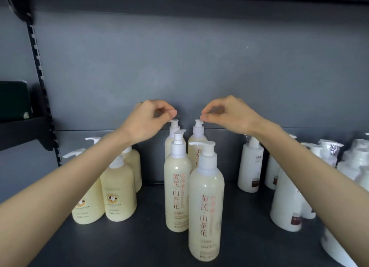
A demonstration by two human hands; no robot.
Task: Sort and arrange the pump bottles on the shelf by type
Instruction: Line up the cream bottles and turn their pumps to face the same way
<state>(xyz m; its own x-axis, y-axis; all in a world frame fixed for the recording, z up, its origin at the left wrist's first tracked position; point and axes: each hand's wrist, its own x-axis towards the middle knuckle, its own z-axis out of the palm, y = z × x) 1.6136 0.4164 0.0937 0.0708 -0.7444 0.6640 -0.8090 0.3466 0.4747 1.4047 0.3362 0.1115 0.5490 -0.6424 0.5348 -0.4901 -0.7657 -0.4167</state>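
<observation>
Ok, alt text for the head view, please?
Left hand and right hand, each pinched, sit at the pumps of two rear tall cream bottles; contact unclear. Squat yellow bottles stand left, white bottles right, on a dark shelf.

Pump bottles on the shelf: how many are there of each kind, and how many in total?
Tall cream bottles with red characters: 4
Short pale yellow bottles: at least 3; the left arm hides part of this group
White bottles: at least 5; several are blurred or partly hidden
Total: at least 12
</observation>
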